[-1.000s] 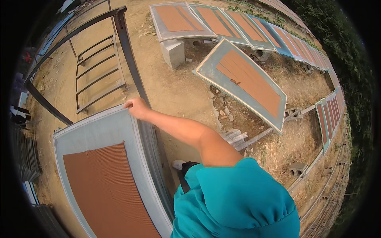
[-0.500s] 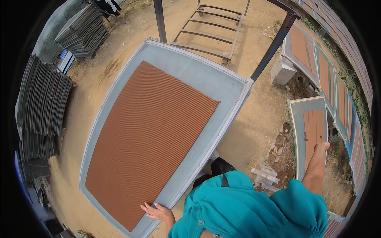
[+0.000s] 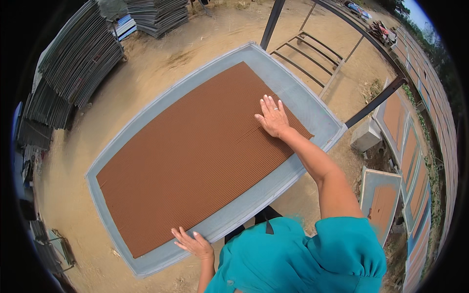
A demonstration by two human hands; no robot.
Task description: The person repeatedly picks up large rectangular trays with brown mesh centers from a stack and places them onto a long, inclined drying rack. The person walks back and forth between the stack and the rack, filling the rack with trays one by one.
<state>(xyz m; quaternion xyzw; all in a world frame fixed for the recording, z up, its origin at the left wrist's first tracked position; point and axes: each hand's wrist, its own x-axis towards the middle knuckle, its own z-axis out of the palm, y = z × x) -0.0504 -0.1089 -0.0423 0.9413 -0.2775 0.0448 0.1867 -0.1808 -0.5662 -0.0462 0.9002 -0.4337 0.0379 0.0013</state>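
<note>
A mat of thin reddish-brown sticks (image 3: pixel 190 156), laid close side by side like incense sticks, covers most of a pale mesh screen frame (image 3: pixel 293 168). My left hand (image 3: pixel 194 242) rests with spread fingers at the near edge of the sticks, its heel by the frame's border. Toward the far right part, my right hand (image 3: pixel 273 116) lies flat on top of the sticks, fingers stretched out and a ring on one of them. Neither hand grasps anything. A few sticks beside my right hand and forearm sit slightly out of line.
A dark metal rack (image 3: pixel 381 100) stands beyond the frame's right end. Tall stacks of screens (image 3: pixel 80 56) rise at the left. On the right, a smaller screen (image 3: pixel 378 198) with brown sticks leans near a concrete block (image 3: pixel 366 135). More filled screens (image 3: pixel 408 151) stretch behind.
My right hand has come from the small screen at the right onto the large frame's sticks. My left hand stays at the near edge. The view has turned.
</note>
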